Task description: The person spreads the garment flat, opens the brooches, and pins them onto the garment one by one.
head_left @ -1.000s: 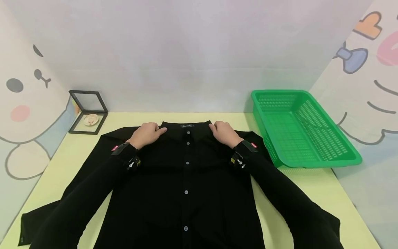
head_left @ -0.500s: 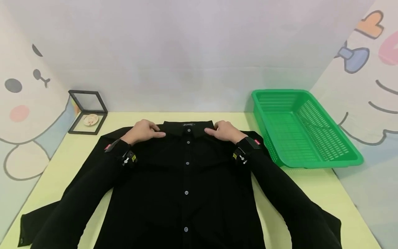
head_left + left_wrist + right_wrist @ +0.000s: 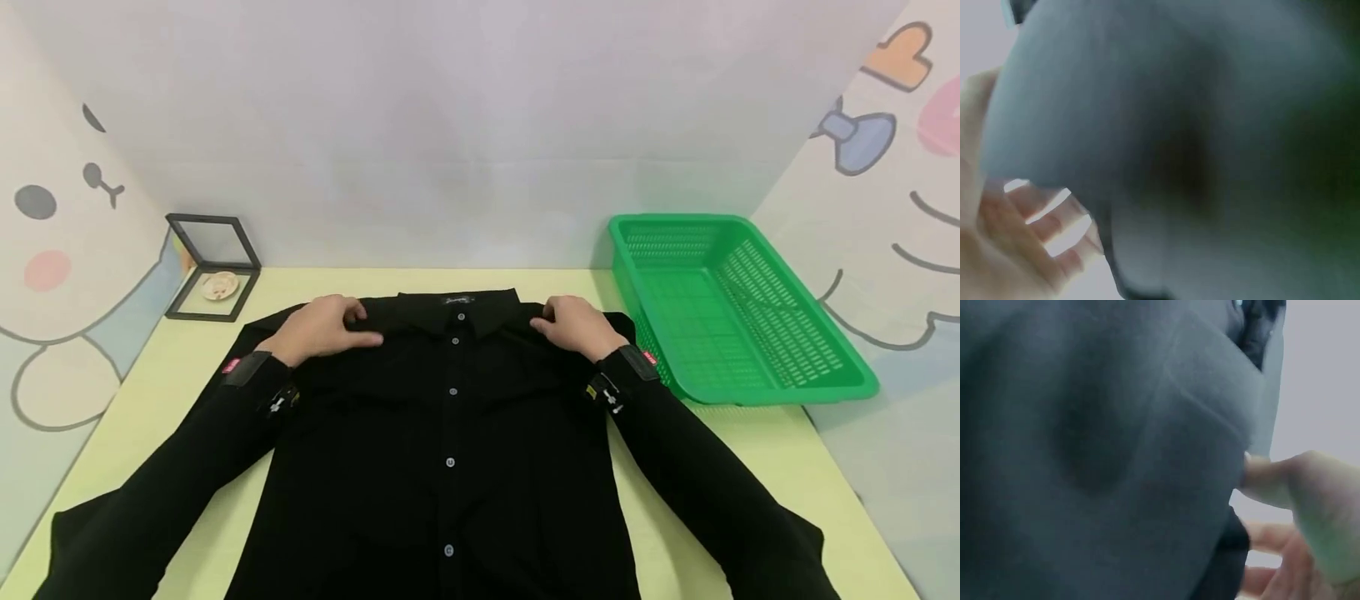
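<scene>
Both hands have moved outward since half a second ago, away from the collar (image 3: 423, 312) and along the shoulder edges of the black shirt (image 3: 401, 442), so that more of the collar now shows. Spread flat with its front up, the shirt fills the lower middle of the frame, a column of pale buttons (image 3: 450, 462) running down its centre and a small label (image 3: 459, 300) inside the neck. At centre left, the left hand (image 3: 318, 327) lies over one shoulder, thumb out straight and fingers loosely bent with gaps between them; the left wrist view, though blurred, shows it open and gripping nothing. Right of centre, the right hand (image 3: 579, 325) is at the other shoulder with fingers bent; in the right wrist view its thumb is at the edge of the cloth, and I cannot tell whether it pinches the fabric. Dark sleeves reach in from the lower corners, a strap with a red tag at each wrist. On the right of the frame a green basket (image 3: 633, 292) stands on the pale yellow table (image 3: 772, 442), near the right hand. At left, a black hinged frame (image 3: 204, 317) stands open with a round pale piece (image 3: 221, 286) in its lower half.
</scene>
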`<state>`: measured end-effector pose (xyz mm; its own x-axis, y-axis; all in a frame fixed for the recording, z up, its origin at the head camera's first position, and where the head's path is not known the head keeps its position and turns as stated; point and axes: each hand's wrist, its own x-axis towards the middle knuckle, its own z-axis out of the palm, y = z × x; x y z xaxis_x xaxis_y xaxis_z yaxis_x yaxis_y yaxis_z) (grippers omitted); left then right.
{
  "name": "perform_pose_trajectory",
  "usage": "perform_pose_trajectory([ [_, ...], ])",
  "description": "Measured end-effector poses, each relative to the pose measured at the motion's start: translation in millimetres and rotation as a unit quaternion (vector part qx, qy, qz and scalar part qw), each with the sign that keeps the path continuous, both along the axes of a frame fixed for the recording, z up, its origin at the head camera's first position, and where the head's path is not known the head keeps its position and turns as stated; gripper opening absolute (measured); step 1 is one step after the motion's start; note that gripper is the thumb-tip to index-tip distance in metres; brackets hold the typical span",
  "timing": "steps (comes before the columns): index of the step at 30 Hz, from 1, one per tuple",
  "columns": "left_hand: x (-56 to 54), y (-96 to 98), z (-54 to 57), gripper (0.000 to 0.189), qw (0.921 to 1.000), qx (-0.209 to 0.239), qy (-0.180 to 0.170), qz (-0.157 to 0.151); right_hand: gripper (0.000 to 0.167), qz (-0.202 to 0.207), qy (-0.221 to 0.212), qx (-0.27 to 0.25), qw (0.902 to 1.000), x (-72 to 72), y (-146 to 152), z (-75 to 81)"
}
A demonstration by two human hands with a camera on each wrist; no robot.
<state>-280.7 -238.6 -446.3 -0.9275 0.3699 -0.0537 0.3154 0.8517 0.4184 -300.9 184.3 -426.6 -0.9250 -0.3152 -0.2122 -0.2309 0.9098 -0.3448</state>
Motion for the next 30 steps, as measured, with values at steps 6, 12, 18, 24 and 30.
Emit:
perform_pose_trajectory([
  [6, 14.9, -24.5, 6.0, 0.029, 0.9932, -0.089, 0.068, -0.029, 0.028, -0.04, 0.017, 0.086, 0.9953, 14.7, 11.1, 4.9],
  [12, 17.9, -48.6, 3.7, 0.013, 0.9825, -0.073, 0.159, 0.065, 0.024, -0.089, 0.093, 0.076, 0.9887, 13.6, 23.2, -4.5],
  [18, 20.0, -53.6, 6.3, 0.017, 0.9669, -0.055, 0.218, 0.121, 0.028, -0.096, 0.115, 0.027, 0.9883, 7.8, 31.5, -8.5],
  [24, 17.3, -35.2, 4.2, 0.032, 0.9808, -0.103, 0.165, -0.015, 0.012, -0.102, 0.168, 0.028, 0.98, 6.5, 28.5, -10.6],
  [30, 17.0, -31.3, 5.1, 0.017, 0.9724, -0.095, 0.211, 0.03, 0.016, -0.137, 0.271, 0.033, 0.9523, 16.1, 24.5, -6.6],
])
